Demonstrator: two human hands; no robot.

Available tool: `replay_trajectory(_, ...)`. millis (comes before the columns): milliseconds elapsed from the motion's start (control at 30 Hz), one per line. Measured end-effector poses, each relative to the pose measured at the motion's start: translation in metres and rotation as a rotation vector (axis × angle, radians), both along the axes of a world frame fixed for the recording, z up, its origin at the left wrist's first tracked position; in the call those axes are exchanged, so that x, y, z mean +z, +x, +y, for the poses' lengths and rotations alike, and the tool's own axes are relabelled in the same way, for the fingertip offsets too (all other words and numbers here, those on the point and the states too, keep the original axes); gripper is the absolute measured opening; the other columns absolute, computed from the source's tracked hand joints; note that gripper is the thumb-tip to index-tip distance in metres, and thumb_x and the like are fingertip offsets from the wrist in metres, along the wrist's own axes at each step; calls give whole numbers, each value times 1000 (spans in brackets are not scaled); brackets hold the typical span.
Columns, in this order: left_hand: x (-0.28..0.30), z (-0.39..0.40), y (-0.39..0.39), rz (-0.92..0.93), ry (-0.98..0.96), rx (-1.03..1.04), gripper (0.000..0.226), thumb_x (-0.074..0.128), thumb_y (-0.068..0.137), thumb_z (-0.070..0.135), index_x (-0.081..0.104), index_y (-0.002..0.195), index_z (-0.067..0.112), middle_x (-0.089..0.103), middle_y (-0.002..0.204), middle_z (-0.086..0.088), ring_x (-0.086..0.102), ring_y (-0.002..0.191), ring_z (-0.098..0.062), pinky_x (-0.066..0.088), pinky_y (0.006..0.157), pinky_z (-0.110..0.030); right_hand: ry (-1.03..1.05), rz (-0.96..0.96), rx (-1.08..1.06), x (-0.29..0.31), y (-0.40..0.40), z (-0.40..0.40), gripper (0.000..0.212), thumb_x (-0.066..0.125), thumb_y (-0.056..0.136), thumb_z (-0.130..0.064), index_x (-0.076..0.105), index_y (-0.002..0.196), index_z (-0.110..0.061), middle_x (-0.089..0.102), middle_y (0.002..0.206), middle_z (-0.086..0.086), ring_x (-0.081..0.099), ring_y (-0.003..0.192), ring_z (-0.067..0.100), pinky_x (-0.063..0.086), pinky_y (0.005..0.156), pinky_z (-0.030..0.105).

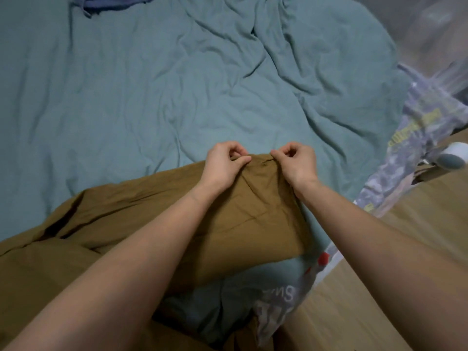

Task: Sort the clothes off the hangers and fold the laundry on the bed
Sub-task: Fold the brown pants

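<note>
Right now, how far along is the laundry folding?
Early on, it seems. No folded pile shows. Both the left hand and right hand pinch the far edge of a brown garment, spread rumpled on the teal sheet. A blue cloth waits at the far edge.

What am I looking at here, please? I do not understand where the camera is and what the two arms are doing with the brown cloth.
There is no machine here. The one picture comes from a camera worn on a person's head, looking forward and down, so the two bare arms are the person's own. The surface is a bed covered with a wrinkled teal sheet. On it lies a brown garment, spread towards the lower left. The left hand and the right hand each pinch the garment's far edge, close together. At the top, a blue cloth lies partly out of view. At the right is a printed plastic bag beside a brown cardboard box, with a white roll on it.
</note>
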State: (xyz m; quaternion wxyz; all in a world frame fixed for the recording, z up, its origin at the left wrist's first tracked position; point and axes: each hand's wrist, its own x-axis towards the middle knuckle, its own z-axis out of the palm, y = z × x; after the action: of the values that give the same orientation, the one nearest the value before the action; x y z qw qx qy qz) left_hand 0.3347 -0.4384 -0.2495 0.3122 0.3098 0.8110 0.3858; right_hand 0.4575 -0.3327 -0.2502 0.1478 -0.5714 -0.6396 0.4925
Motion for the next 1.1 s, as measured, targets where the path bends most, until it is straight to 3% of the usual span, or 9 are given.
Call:
replay_trajectory(67, -2, 6, 6, 122, -20, 14, 4, 71, 82, 8, 69, 81, 11, 64, 75, 2, 59, 73, -12, 42, 72, -17, 152, -43, -2, 0, 3, 4, 27, 70, 81, -12, 51, 61, -15, 55, 61, -1, 51, 63, 15, 42, 69, 30)
replay_trajectory(200, -16, 5, 14, 317, -35, -43, 5, 66, 84, 9, 66, 87, 13, 67, 88, -4, 60, 89, -24, 43, 82, -31, 489, -143, 185, -7, 2, -5, 5, 56, 84, -1, 56, 86, -5, 61, 91, 16, 57, 91, 33, 37, 83, 33)
replay_trajectory(333, -28, -22, -3, 763, -174, -61, 14, 65, 85, 36, 66, 87, 23, 67, 87, 2, 57, 86, -24, 28, 78, -34, 859, -199, 822, -27, 5, -19, 46, 42, 94, -20, 48, 137, -5, 48, 142, 12, 40, 135, 28, 21, 112, 37)
replay_trajectory(400, -32, -38, -18, 877, -263, -75, 16, 64, 85, 39, 65, 83, 23, 67, 82, 3, 57, 82, -25, 25, 77, -36, 844, -448, 1082, -40, 24, -5, 56, 19, 97, -32, 35, 147, -11, 35, 153, 6, 27, 144, 21, 3, 117, 34)
replay_trajectory(500, -32, -52, -35, 899, -300, -62, 12, 63, 87, 34, 64, 84, 23, 64, 83, 1, 56, 83, -25, 26, 79, -37, 676, -728, 982, -43, 44, 19, 64, 0, 94, -33, 17, 152, -9, 15, 160, 6, 7, 148, 18, -14, 114, 31)
replay_trajectory(667, -18, -101, -42, 887, -293, 92, 17, 66, 86, 23, 65, 102, 20, 63, 97, -2, 57, 91, -27, 27, 86, -36, 860, -353, 940, 5, -7, -38, 60, 32, 85, -17, 40, 142, 1, 35, 151, 17, 30, 142, 30, 12, 117, 40)
replay_trajectory(800, -3, -185, -77, 866, -433, 265, 24, 65, 84, 16, 64, 109, 17, 62, 104, -8, 55, 99, -32, 30, 92, -41, 768, -201, 1142, 18, -72, -115, 59, 32, 85, -21, 46, 139, -2, 42, 147, 16, 36, 139, 29, 11, 117, 37)
replay_trajectory(967, -1, -269, -123, 744, -630, 335, 39, 70, 82, 23, 61, 119, 15, 60, 117, -11, 50, 112, -33, 30, 96, -44, 756, -216, 1369, -13, -131, -198, 57, 30, 102, -31, 13, 154, -14, 7, 161, 4, 1, 149, 17, -10, 119, 30)
replay_trajectory(1100, -16, -294, -153, 744, -600, 353, 24, 62, 89, 24, 66, 112, 18, 66, 112, -8, 54, 107, -32, 30, 96, -41, 835, -269, 1490, -36, -172, -246, 62, 22, 101, -43, 7, 154, -16, 1, 161, 1, -3, 148, 15, -8, 120, 32)
